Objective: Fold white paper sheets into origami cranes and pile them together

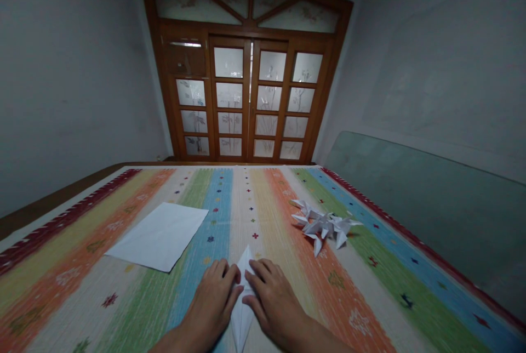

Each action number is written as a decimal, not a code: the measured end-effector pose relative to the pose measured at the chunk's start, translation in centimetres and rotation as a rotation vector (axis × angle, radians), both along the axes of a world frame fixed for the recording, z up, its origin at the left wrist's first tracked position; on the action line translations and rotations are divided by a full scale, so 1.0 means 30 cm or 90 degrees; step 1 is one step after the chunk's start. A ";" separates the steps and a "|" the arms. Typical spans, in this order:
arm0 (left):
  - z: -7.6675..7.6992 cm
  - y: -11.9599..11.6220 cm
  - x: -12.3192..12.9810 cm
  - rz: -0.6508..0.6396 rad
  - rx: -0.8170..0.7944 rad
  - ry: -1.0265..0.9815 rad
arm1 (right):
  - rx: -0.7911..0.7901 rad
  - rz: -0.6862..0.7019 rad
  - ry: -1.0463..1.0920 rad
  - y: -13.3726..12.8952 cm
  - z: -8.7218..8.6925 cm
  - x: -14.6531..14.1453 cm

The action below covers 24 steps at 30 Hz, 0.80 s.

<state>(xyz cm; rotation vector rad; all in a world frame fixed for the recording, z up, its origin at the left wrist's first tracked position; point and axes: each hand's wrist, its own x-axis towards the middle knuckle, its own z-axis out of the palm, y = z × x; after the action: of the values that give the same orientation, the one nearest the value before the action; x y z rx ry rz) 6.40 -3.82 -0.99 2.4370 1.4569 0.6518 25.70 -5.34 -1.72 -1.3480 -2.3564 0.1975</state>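
A long, pointed piece of folded white paper [241, 323] lies flat on the striped cloth, its tip pointing away from me. My left hand [211, 301] and my right hand [271, 301] press on it from either side, with the fingers on its upper edges. The hands hide its middle part. To the left of my left hand lies a flat square sheet of white paper [158, 235]. Beyond my right hand sits a cluster of white origami figures [322, 225], with sharp points sticking out.
A woven cloth [61, 282] with coloured stripes and small motifs covers the large table, with a wooden edge at the far left. A pale green panel [431, 205] stands along the right side. Wooden glazed doors [246, 95] face me beyond the far end.
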 end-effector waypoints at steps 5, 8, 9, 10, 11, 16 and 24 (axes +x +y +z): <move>0.008 -0.013 -0.002 0.009 0.010 0.016 | -0.050 0.028 -0.056 0.000 -0.054 0.009; 0.014 -0.021 0.001 0.018 0.019 0.048 | -0.066 0.053 -0.076 0.007 -0.081 0.016; 0.015 -0.023 0.001 0.018 0.023 0.060 | -0.070 0.064 -0.080 0.010 -0.087 0.020; 0.013 -0.025 0.001 0.016 0.028 0.072 | -0.073 0.076 -0.082 0.013 -0.092 0.024; 0.010 -0.026 0.000 0.013 0.038 0.084 | -0.074 0.088 -0.084 0.015 -0.096 0.029; -0.051 -0.021 -0.018 -0.025 0.223 0.131 | -0.070 0.119 -0.089 0.024 -0.108 0.044; -0.089 -0.023 -0.021 -0.127 0.233 0.171 | -0.105 0.121 -0.074 0.021 -0.038 0.033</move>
<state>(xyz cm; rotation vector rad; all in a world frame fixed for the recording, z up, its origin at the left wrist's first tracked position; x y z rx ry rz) 5.75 -4.50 -3.65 3.0063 1.2432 0.6088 26.69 -4.70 -2.85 -1.2358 -2.6167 0.3858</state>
